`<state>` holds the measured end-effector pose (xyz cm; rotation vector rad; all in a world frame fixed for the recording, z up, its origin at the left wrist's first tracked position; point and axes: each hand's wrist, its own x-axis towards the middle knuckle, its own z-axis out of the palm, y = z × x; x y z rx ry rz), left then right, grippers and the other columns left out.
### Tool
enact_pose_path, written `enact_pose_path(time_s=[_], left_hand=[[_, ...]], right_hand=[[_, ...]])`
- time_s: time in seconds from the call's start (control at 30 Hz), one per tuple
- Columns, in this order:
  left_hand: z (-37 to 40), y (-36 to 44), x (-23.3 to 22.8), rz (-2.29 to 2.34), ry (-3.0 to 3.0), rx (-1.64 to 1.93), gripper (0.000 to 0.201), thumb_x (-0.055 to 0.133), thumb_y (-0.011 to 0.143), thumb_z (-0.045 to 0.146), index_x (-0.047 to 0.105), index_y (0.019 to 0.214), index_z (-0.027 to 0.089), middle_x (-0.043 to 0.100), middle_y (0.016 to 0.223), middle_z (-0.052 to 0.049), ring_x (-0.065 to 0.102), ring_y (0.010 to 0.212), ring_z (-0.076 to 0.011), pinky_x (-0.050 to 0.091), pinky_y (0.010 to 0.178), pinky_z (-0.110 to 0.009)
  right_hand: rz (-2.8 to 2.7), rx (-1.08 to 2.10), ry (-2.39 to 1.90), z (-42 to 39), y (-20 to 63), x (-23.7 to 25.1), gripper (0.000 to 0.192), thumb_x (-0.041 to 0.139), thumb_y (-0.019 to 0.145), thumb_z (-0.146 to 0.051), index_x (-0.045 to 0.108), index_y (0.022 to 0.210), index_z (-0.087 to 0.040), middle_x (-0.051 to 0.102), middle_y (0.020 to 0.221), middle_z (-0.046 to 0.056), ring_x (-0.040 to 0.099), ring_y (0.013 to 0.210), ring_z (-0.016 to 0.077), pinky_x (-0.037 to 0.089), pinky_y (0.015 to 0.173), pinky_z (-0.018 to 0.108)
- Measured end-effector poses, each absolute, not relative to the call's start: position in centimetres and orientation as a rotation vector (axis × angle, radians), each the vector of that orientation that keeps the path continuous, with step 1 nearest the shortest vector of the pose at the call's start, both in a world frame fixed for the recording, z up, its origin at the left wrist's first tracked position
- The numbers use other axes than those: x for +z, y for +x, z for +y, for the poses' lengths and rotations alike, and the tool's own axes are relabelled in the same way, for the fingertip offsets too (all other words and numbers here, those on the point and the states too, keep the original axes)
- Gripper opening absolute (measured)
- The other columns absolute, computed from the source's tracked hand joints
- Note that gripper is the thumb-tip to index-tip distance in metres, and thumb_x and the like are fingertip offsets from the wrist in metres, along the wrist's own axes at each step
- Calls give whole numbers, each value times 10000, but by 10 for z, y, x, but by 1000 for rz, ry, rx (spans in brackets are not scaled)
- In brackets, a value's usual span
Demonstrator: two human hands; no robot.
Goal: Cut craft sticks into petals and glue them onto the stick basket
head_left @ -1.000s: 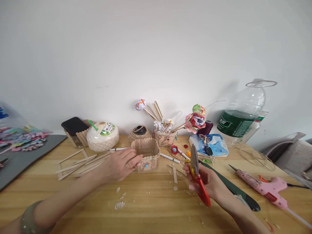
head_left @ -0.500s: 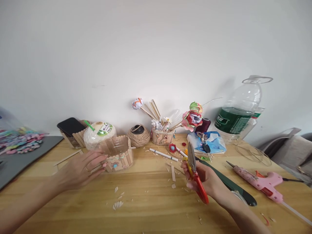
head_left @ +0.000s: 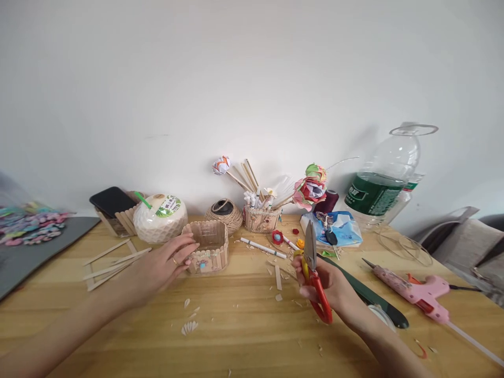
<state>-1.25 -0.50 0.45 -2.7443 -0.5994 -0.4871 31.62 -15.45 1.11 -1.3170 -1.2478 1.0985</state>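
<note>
My left hand [head_left: 163, 262] rests against the left side of a small box of craft sticks [head_left: 214, 258], its fingers stretched out and apart. A blue bead and small trim decorate the box's front; my fingers hide its left end. In my right hand [head_left: 325, 283] is a pair of scissors [head_left: 311, 249], gripped by its red and yellow handles. Their blades point upward and look closed. Loose craft sticks [head_left: 114, 265] lie on the table to the left of my left hand.
At the back stand a coconut [head_left: 160, 220], a ball of twine [head_left: 223, 214] and a second stick box [head_left: 260, 219] with paper flowers. To the right are a pink glue gun [head_left: 417, 294], green-handled tool [head_left: 372, 299] and big bottle [head_left: 378, 191]. Wood scraps [head_left: 189, 327] lie in front.
The stick box has slid to the right, and my left hand has moved right with it, uncovering loose sticks on the table. My right hand and the scissors have barely moved.
</note>
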Motion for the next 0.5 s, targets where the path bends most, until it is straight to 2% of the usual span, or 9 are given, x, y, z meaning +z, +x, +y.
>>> enact_pose_path(time_s=[0.13,0.23,0.3,0.37,0.5], left_hand=[[-9,-12,7,-520,-2643,-634,492,518,840,191,347,1295,119,510,1225,-177,470,1183,-283,464,929,-411],[-16,-6,10,-438,-2488,-947,502,588,794,117,391,1255,128,608,1077,-130,550,1080,-237,483,899,-365],[-24,7,13,-365,-2492,-1040,407,561,808,82,445,1195,135,650,991,-93,593,996,-194,500,863,-317],[-34,27,16,-176,-2596,-950,258,456,857,71,521,1100,132,677,927,-74,611,947,-177,509,825,-294],[-50,84,15,97,-2748,-668,227,383,895,110,605,902,154,684,805,-56,630,788,-157,517,676,-262]], right_hand=[[-1253,1074,-1259,-155,319,6,373,789,579,-343,600,863,-193,503,755,-1,457,647,147,411,592,259],[-1240,1033,-1198,-157,322,3,400,775,599,-410,585,885,-205,513,756,5,458,650,154,400,579,259],[-1227,990,-1151,-158,324,0,413,744,625,-467,570,901,-214,514,774,13,448,649,157,389,570,265],[-1216,945,-1106,-157,326,-3,415,707,650,-516,556,899,-221,501,787,16,426,630,152,375,552,270],[-1188,873,-1040,-155,329,-6,368,655,698,-535,532,846,-222,457,760,7,405,599,143,356,537,276]])
